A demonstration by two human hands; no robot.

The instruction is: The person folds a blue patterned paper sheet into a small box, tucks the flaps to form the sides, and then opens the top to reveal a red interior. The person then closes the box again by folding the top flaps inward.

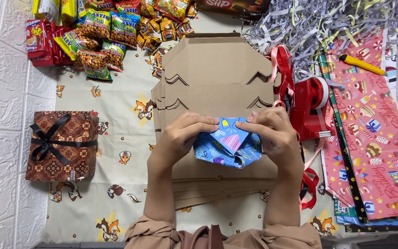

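Note:
A small box wrapped in blue patterned paper (229,147) rests on a stack of flat brown cardboard box blanks (215,74) in the middle of the view. My left hand (180,138) grips its left side, with fingers pressing the paper's folded flap at the top. My right hand (275,136) holds the right side and pinches the same flap. The box's lower half shows between my hands; its sides are hidden by my fingers.
A brown batik-wrapped box with a black ribbon (61,145) sits at left. Snack packets (102,32) lie at the top left. A red tape dispenser (313,108), red ribbon (283,69), shredded paper (314,20), a yellow cutter (361,64) and pink wrapping sheets (374,133) are at right.

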